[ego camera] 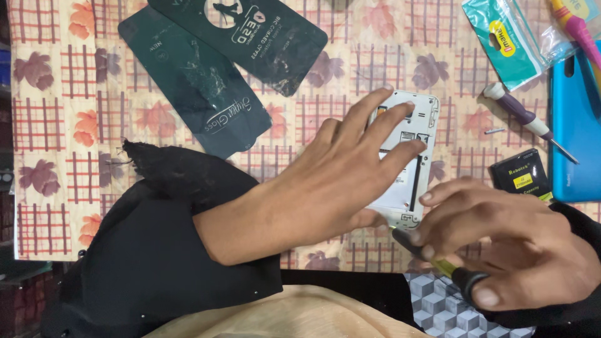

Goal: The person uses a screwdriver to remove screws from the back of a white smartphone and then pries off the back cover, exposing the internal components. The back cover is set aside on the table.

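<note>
Patterned tablecloth underneath, two dark sleeves at top, blue cover at right. Opened phone at centre, pinned flat under spread left hand. Right hand closed around screwdriver, tip at phone's lower edge. Black battery and second screwdriver just right.

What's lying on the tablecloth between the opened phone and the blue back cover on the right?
In the head view, a purple-handled screwdriver and a black battery lie between the opened phone and the blue back cover.
</note>
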